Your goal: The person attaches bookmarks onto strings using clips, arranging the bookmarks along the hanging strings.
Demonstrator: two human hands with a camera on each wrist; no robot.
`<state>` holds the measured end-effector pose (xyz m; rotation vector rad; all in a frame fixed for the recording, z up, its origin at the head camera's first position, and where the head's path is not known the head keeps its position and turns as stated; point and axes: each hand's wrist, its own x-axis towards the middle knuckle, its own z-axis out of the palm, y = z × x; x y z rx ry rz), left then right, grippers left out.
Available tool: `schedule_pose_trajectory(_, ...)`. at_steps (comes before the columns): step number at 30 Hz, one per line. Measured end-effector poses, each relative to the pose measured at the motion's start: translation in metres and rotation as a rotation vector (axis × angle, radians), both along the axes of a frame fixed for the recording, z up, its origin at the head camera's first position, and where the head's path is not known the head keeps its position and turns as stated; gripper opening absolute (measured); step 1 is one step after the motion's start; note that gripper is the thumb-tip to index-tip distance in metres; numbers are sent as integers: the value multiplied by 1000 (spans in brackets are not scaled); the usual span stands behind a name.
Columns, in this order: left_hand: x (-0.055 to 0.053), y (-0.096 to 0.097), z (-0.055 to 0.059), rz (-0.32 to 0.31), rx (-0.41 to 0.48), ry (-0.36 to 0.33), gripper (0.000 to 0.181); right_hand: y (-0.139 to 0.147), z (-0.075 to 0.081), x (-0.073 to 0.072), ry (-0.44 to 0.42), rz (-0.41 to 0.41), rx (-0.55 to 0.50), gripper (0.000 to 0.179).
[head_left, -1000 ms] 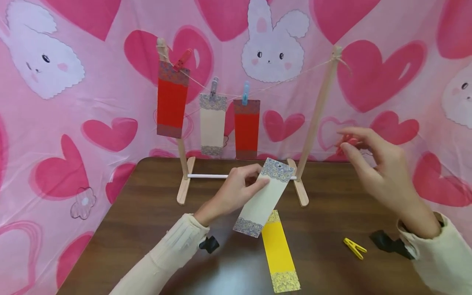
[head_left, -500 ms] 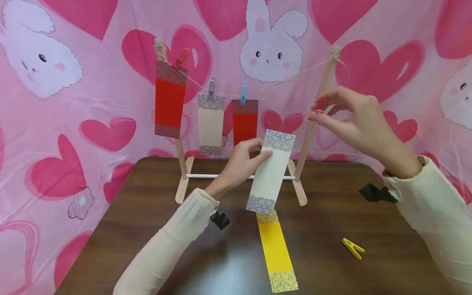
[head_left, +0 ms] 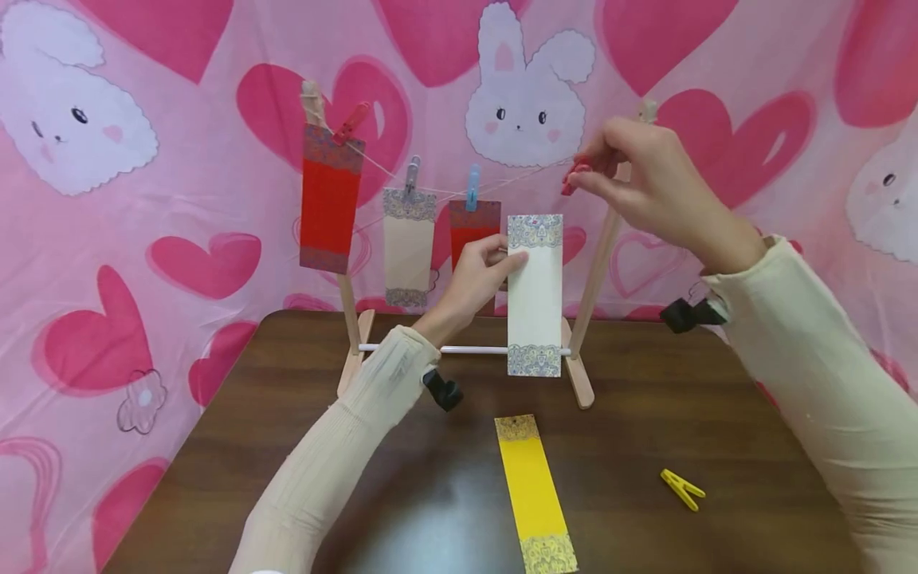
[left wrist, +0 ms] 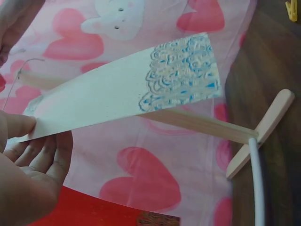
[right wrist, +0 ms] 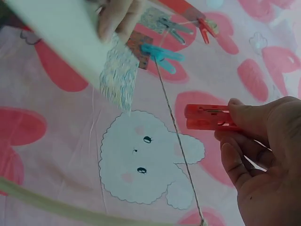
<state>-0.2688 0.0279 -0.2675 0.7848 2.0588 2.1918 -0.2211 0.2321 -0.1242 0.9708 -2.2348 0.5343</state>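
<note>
1. Left hand (head_left: 469,275) pinches the white card (head_left: 535,299) by its upper side edge, below the string (right wrist: 175,126) — right hand (head_left: 649,175) pinches the red clothespin (right wrist: 209,117).
2. Danger here: that one-sided hold could let the card tilt; the sagging string might sway and spoil alignment.
3. Labels? No readable brand or writing.

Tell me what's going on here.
It looks like cards are being pegged up on a string across a wooden stand. The person's left hand holds a white card upright, not yet clipped, while the right hand pinches a red clothespin. Already hanging are a red card, a cream card and another red card partly hidden behind the left hand. A yellow card and a yellow clothespin lie on the table.
</note>
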Motion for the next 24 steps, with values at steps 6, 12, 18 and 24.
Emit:
schedule_pose_trajectory(6,-14,8,13,43,47,-13,14,-14,12,-20,-101,5,-41,14)
schedule_pose_trajectory(12,-19,7,16,66,1,38,15,-22,21,-37,-147,-69,12,16)
schedule_pose_trajectory(18,-21,5,8,95,-95,124,17,-17,16,-47,-275,-76,83,12)
schedule_pose_trajectory(24,-20,5,4,73,-20,163,19,-16,11,-47,-351,-34,84,12)
